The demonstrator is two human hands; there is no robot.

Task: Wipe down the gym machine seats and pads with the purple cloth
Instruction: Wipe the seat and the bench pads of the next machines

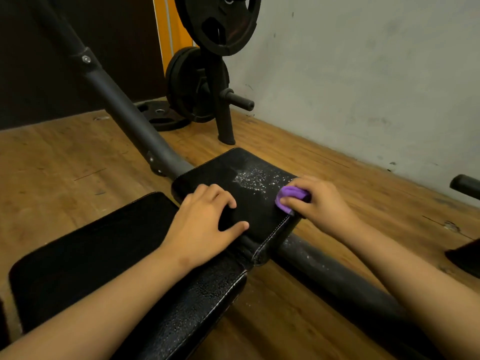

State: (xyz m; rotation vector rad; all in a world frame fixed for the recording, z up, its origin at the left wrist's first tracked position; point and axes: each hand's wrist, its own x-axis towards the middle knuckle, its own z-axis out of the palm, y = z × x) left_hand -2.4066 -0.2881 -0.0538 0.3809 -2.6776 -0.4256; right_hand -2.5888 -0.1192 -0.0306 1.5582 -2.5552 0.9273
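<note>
A small black seat pad of a gym bench sits in the middle, with wet white specks on its far right part. My right hand presses a bunched purple cloth against the pad's right edge. My left hand rests flat on the pad's near left part, fingers spread, holding nothing. A longer black back pad runs toward me under my left forearm.
A dark steel frame tube slants up to the left, and another tube runs along the wooden floor to the right. Black weight plates hang on a rack by the grey wall. Another pad's edge shows at far right.
</note>
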